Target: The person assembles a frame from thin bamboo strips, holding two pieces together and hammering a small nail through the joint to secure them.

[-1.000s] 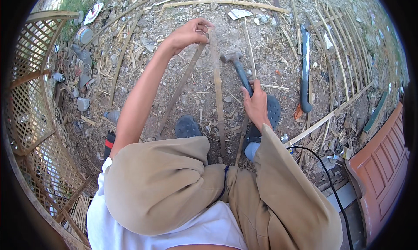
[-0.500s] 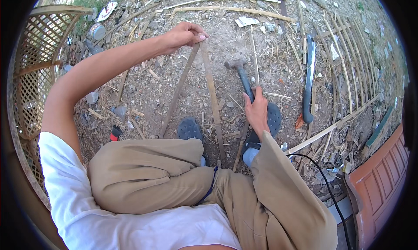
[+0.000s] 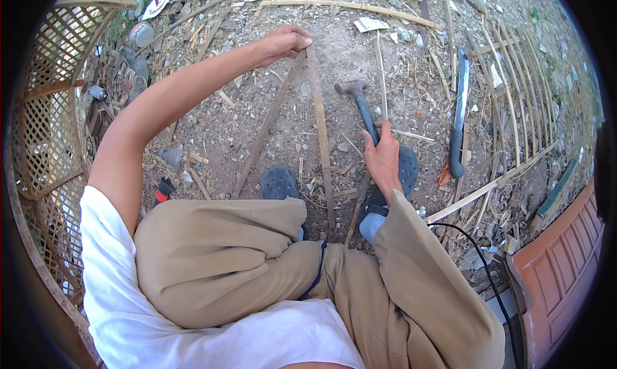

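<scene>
My left hand (image 3: pixel 287 43) reaches forward, finger and thumb closed at the far end of a flat wooden slat (image 3: pixel 320 122). A second, greyer slat (image 3: pixel 268 126) meets it there, and the two spread apart toward my feet like a narrow V. Whether the fingers grip both slats I cannot tell. My right hand (image 3: pixel 384 158) is wrapped round the dark handle of a hammer (image 3: pixel 365 105), its metal head pointing away from me, low over the ground. A thin pale strip (image 3: pixel 381 73) runs up to the right hand; its near end is hidden there.
To the right lies a machete (image 3: pixel 460 109) with a dark handle. Beyond it is a slatted wooden frame (image 3: pixel 524 93). A lattice panel (image 3: pixel 48 105) stands at the left. Orange-brown roof tile (image 3: pixel 562 260) and a black cable (image 3: pixel 479 253) are at lower right. Dark clogs (image 3: pixel 279 181) are on my feet.
The view has shifted a little. My left hand stays at the slats' far end, and my right hand still holds the hammer in nearly the same place.
</scene>
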`<control>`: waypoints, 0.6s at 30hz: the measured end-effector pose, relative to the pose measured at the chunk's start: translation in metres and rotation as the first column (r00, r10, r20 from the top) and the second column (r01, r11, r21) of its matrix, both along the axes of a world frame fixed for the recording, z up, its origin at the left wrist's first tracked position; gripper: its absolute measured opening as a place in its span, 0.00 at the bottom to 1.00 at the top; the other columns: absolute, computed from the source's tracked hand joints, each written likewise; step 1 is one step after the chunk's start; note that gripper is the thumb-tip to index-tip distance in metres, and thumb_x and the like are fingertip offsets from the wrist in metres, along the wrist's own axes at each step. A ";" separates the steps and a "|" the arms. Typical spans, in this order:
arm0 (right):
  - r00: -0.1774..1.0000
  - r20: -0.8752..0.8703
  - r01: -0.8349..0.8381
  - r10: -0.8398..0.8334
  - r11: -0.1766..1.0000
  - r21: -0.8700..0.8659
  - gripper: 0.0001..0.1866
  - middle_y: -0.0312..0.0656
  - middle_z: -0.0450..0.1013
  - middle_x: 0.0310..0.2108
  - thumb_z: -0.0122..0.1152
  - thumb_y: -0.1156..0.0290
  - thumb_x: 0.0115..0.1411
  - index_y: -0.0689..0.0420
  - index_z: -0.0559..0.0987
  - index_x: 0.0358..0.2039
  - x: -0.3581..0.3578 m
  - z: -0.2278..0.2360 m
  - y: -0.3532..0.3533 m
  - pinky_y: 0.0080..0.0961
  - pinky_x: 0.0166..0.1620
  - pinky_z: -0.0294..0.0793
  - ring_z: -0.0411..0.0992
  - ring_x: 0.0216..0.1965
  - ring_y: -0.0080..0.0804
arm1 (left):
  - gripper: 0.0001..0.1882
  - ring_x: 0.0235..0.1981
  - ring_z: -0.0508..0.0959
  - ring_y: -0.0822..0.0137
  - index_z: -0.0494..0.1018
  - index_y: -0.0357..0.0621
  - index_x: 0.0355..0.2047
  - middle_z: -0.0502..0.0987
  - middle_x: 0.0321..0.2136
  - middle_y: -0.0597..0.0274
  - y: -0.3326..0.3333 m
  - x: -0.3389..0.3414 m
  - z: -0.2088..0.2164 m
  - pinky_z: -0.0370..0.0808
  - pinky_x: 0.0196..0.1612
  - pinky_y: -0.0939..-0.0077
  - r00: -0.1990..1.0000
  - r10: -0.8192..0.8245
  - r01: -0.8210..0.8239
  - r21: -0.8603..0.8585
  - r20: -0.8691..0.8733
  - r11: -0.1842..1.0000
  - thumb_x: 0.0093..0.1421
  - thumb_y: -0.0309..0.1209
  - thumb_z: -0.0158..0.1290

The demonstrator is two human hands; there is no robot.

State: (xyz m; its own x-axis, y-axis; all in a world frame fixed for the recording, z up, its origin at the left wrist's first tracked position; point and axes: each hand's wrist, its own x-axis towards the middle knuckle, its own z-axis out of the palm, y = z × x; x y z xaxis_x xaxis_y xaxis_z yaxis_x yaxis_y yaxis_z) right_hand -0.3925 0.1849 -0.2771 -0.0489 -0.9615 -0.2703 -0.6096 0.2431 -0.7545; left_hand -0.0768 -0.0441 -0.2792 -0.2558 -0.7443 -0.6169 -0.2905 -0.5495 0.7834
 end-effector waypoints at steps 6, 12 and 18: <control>0.997 0.021 0.074 -0.074 0.997 -0.004 0.14 0.59 0.82 0.31 0.68 0.71 0.72 0.63 0.74 0.51 -0.001 -0.001 0.003 0.49 0.38 0.78 0.83 0.33 0.62 | 0.16 0.43 0.81 0.66 0.75 0.38 0.59 0.83 0.46 0.53 -0.025 -0.005 -0.016 0.78 0.48 0.65 0.993 0.111 -0.099 -0.188 0.051 0.977 0.74 0.28 0.60; 0.992 0.063 0.117 -0.112 0.989 -0.085 0.15 0.53 0.84 0.34 0.70 0.71 0.72 0.63 0.75 0.52 -0.001 -0.008 0.009 0.41 0.39 0.82 0.85 0.34 0.45 | 0.05 0.27 0.82 0.63 0.83 0.41 0.38 0.86 0.32 0.58 -0.139 0.059 -0.058 0.79 0.34 0.61 0.974 0.226 -0.204 -0.468 -0.009 0.860 0.70 0.29 0.62; 0.986 0.080 0.153 -0.149 0.987 -0.046 0.14 0.51 0.85 0.34 0.70 0.71 0.72 0.64 0.75 0.51 0.004 -0.003 0.005 0.36 0.38 0.80 0.84 0.33 0.37 | 0.09 0.37 0.86 0.63 0.85 0.41 0.43 0.87 0.34 0.58 -0.171 0.160 -0.060 0.82 0.42 0.60 0.957 0.290 -0.244 -0.580 -0.014 0.777 0.68 0.31 0.60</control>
State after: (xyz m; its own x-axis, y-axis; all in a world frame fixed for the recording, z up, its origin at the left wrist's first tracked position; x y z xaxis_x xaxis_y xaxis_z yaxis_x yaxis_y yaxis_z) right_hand -0.3888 0.1900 -0.2805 -0.1756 -0.9576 -0.2284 -0.5098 0.2869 -0.8110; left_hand 0.0831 -0.2153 -0.3395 0.0337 -0.9972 -0.0669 -0.2668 -0.0735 0.9609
